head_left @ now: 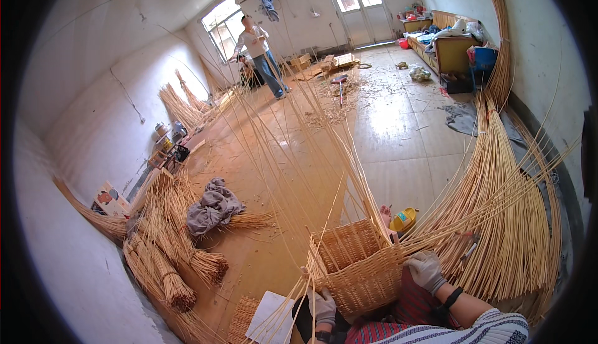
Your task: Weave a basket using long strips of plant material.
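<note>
A square woven wicker basket (352, 269) sits tilted over my lap, with long loose rods rising from its rim and fanning up and to the right. My left hand (321, 306), in a pale glove, grips the basket's lower left corner among several strands; part of it is hidden behind them. My right hand (423, 269), also gloved, has its fingers curled on the right corner, where long rods bend away. A white sheet (268, 316) and a flat woven panel (242, 319) lie left of the basket.
Rattan bundles (168, 244) with grey cloth (212, 207) lie left; a long bundle (498, 232) runs along the right wall. A yellow container (403, 219) is beyond the basket. A standing person (255, 51) and another low behind them are near the window. A bench (455, 54) holds items.
</note>
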`<state>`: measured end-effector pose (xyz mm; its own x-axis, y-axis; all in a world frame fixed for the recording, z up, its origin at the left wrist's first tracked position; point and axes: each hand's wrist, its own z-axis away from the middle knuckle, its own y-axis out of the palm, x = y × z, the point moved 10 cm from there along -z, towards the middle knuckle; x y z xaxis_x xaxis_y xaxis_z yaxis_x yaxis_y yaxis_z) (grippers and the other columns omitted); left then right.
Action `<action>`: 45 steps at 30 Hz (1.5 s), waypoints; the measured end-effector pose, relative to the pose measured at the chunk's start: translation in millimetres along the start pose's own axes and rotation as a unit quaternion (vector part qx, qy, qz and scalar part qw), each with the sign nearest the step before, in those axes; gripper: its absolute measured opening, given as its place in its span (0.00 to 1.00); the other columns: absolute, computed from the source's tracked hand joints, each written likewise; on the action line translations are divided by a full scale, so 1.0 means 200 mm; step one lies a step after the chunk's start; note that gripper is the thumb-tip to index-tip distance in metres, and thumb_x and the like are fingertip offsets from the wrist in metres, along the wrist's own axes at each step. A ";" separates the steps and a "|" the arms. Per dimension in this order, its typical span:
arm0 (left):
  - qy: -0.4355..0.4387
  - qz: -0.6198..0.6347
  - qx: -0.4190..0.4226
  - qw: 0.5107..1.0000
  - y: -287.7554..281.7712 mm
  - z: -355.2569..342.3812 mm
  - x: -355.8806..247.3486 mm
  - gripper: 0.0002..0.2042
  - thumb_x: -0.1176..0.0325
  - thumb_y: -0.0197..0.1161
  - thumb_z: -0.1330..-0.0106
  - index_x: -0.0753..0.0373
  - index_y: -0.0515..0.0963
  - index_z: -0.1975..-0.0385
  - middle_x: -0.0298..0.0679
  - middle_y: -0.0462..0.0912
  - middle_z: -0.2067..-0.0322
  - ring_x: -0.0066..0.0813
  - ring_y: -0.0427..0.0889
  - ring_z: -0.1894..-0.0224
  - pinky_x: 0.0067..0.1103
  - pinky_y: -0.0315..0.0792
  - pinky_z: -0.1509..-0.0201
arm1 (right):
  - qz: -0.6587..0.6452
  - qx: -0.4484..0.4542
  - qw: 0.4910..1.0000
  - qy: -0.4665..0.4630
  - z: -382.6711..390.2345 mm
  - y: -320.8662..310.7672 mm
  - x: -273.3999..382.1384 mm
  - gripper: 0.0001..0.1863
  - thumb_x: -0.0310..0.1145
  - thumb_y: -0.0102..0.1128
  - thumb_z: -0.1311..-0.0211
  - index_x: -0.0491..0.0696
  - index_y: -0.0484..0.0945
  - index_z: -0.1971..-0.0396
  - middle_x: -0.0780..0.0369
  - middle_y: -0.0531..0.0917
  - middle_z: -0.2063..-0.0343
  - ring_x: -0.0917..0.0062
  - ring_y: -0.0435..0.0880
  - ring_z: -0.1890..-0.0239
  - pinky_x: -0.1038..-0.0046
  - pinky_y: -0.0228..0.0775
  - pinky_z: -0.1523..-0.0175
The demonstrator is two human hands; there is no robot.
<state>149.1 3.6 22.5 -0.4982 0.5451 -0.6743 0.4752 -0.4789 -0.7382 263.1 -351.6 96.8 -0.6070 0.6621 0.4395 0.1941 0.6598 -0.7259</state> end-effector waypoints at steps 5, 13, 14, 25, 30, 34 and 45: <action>0.009 -0.002 -0.005 1.000 -0.01 0.00 -0.02 0.35 0.52 0.56 0.26 0.78 0.61 0.32 0.70 0.70 0.38 0.65 0.71 0.36 0.39 0.68 0.31 | 0.020 0.005 1.000 0.005 0.02 0.02 -0.02 0.05 0.31 0.65 0.48 0.58 0.87 0.72 0.65 0.86 0.70 0.63 0.84 0.63 0.59 0.73 0.55; 0.003 0.007 -0.005 1.000 -0.02 0.01 -0.03 0.35 0.53 0.57 0.27 0.78 0.61 0.32 0.70 0.71 0.39 0.66 0.73 0.37 0.39 0.69 0.33 | 0.011 0.009 1.000 0.008 0.00 0.00 0.00 0.06 0.30 0.66 0.50 0.57 0.87 0.71 0.65 0.86 0.69 0.63 0.84 0.63 0.60 0.73 0.53; 0.012 0.005 -0.013 1.000 -0.02 0.01 -0.03 0.35 0.53 0.57 0.27 0.78 0.61 0.32 0.70 0.71 0.39 0.66 0.73 0.38 0.39 0.69 0.33 | 0.011 0.010 1.000 0.007 0.00 0.00 0.00 0.06 0.30 0.66 0.50 0.57 0.87 0.71 0.65 0.86 0.69 0.64 0.84 0.63 0.60 0.73 0.53; -0.006 0.002 -0.005 1.000 -0.04 0.02 -0.06 0.33 0.55 0.58 0.27 0.78 0.62 0.33 0.71 0.72 0.40 0.67 0.74 0.40 0.40 0.71 0.36 | 0.009 -0.008 1.000 -0.007 -0.01 -0.02 0.01 0.06 0.30 0.65 0.50 0.58 0.87 0.72 0.64 0.86 0.71 0.63 0.84 0.64 0.60 0.73 0.55; 0.034 -0.053 -0.049 0.997 0.04 -0.02 0.08 0.36 0.55 0.58 0.28 0.73 0.56 0.29 0.69 0.78 0.49 0.67 0.80 0.53 0.44 0.75 0.47 | 0.012 0.004 1.000 -0.005 -0.01 0.00 0.01 0.06 0.30 0.66 0.50 0.58 0.87 0.72 0.65 0.86 0.71 0.63 0.84 0.64 0.60 0.73 0.55; 0.062 -0.002 -0.051 0.997 -0.03 0.00 -0.04 0.34 0.56 0.58 0.27 0.77 0.61 0.32 0.70 0.72 0.40 0.67 0.74 0.40 0.39 0.70 0.35 | -0.002 -0.017 1.000 -0.011 0.01 -0.03 0.01 0.07 0.30 0.66 0.50 0.58 0.87 0.71 0.65 0.86 0.69 0.63 0.84 0.64 0.60 0.73 0.54; -0.001 -0.018 -0.006 1.000 0.02 0.02 0.00 0.36 0.57 0.55 0.26 0.78 0.54 0.29 0.68 0.62 0.31 0.61 0.65 0.30 0.34 0.60 0.25 | 0.011 -0.002 1.000 -0.026 0.02 -0.03 0.00 0.07 0.32 0.64 0.46 0.58 0.86 0.67 0.67 0.86 0.66 0.67 0.84 0.60 0.62 0.72 0.52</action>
<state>148.1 -0.1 20.1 -0.5156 0.5608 -0.6478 0.4654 -0.4514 -0.7613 259.3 -355.9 99.1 -0.6420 0.6575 0.3943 0.2109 0.6459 -0.7337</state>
